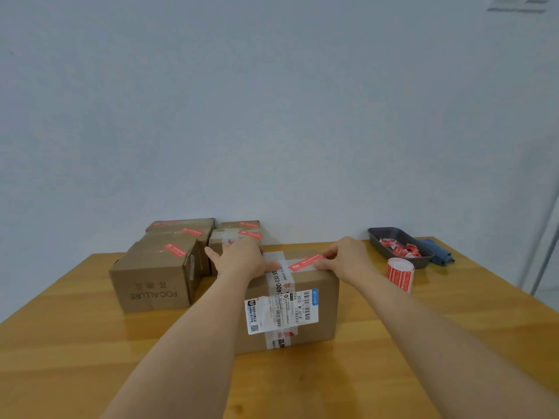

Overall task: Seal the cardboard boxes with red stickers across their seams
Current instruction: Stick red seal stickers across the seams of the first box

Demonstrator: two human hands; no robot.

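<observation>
A cardboard box with a shipping label and clear tape stands in front of me on the wooden table. A red sticker lies across the top of the box. My right hand pinches the sticker's right end with its fingertips. My left hand lies flat on the box top, its fingers touching the sticker's left end. Behind on the left, several cardboard boxes carry red stickers. A roll of red stickers stands to the right of the box.
A dark tray with crumpled red-and-white sticker backings sits at the back right, with a blue cloth beside it. A pale wall rises right behind the table. The table's right edge runs close past the tray.
</observation>
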